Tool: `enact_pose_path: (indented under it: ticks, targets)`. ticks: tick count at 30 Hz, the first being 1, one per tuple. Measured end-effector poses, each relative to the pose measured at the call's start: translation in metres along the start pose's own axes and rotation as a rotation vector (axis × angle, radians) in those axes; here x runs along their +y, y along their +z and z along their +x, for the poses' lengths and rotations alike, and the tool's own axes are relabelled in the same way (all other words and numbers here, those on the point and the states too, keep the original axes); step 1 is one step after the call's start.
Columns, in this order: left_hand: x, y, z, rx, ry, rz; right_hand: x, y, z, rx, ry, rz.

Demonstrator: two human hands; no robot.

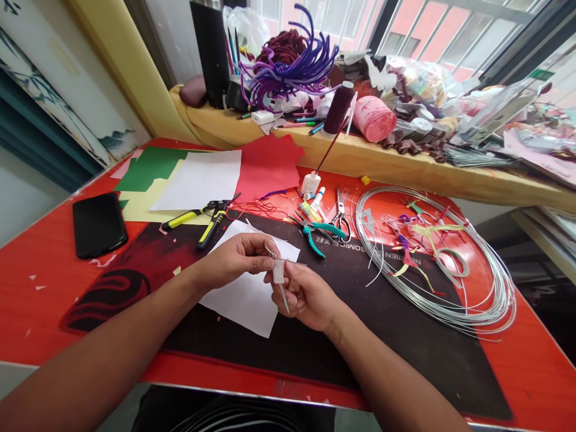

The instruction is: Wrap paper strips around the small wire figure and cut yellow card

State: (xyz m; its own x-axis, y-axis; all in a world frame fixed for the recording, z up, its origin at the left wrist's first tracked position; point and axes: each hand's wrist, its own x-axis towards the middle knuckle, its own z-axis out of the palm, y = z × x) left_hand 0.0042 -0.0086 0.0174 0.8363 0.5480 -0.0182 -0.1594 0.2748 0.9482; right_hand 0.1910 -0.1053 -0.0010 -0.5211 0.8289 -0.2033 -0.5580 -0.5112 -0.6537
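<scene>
Both hands meet above a white sheet of paper (pixel 252 306) on the black mat. Between them is a small wire piece (pixel 283 296) with a loop at its top and a white strip (pixel 278 271) around its middle. My left hand (pixel 240 257) pinches the wire near the loop. My right hand (pixel 310 294) grips the wire piece from the right, its thumb beside the white strip and its fingers curled behind the lower wire. A thin wire end sticks out to the right above the right thumb.
Yellow-black pliers (pixel 207 225) and a phone (pixel 99 225) lie left. Teal pliers (pixel 317 231), scissors (pixel 341 210) and a glue bottle (pixel 310 184) lie beyond the hands. A large wire coil (pixel 499 288) is right; a cluttered ledge (pixel 252 141) runs behind.
</scene>
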Motion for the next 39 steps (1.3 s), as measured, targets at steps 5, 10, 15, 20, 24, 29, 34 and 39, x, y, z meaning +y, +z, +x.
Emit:
enact_pose_path:
  ticks: [5, 10, 15, 20, 24, 29, 34, 39]
  targets:
    - [-0.002, 0.000, 0.000, 0.025, -0.017, 0.023, 0.000, 0.001, -0.001, 0.006, 0.000, -0.002]
    - [-0.003, -0.002, 0.000, 0.050, -0.037, 0.046, 0.000, 0.001, -0.002, -0.014, -0.012, 0.015]
    - [-0.005, -0.002, 0.000, 0.048, -0.036, 0.036, -0.001, 0.002, -0.003, -0.001, 0.008, 0.006]
    - [-0.005, -0.002, 0.000, 0.001, -0.019, -0.013, 0.000, 0.001, -0.004, 0.005, 0.019, 0.005]
    - [-0.005, -0.003, 0.001, -0.003, -0.020, -0.006, 0.000, 0.000, -0.004, -0.008, 0.005, 0.013]
    - [-0.006, -0.004, 0.001, -0.005, -0.018, 0.009, -0.001, 0.002, -0.004, 0.012, 0.003, -0.007]
    - [-0.005, -0.002, 0.002, -0.021, -0.002, -0.012, -0.004, 0.008, -0.004, 0.090, -0.020, -0.041]
    - [-0.003, 0.000, 0.007, 0.106, 0.080, -0.056, -0.006, 0.011, -0.003, 0.237, -0.125, -0.113]
